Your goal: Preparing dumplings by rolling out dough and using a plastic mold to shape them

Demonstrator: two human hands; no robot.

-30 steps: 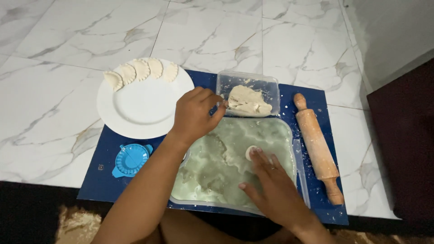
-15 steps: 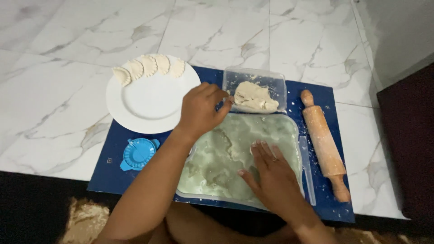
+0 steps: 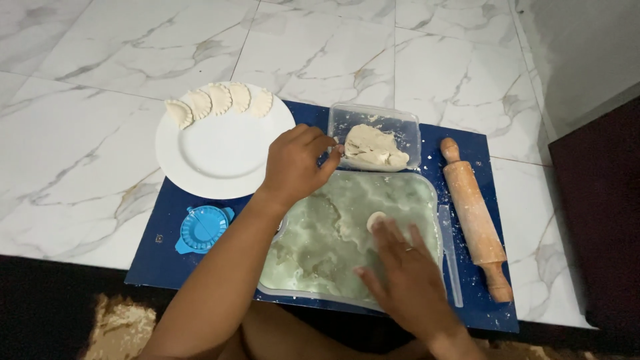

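A blue mat point(image 3: 167, 263) lies on white marble floor tiles point(image 3: 100, 40). The left hand point(image 3: 297, 163) pinches the dough lump point(image 3: 373, 148), long axis left-right, in the clear tub point(image 3: 347, 120). The right hand point(image 3: 407, 280) rests open, fingertips touching a small dough disc point(image 3: 375, 220) on the floured board point(image 3: 313, 240)

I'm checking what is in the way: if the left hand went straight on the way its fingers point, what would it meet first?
Most likely the lump of dough in the clear plastic tub; the left hand already reaches its near edge, though depth is hard to judge.

Five dumplings point(image 3: 220, 101), one plate point(image 3: 220, 160), one rolling pin point(image 3: 475, 217).
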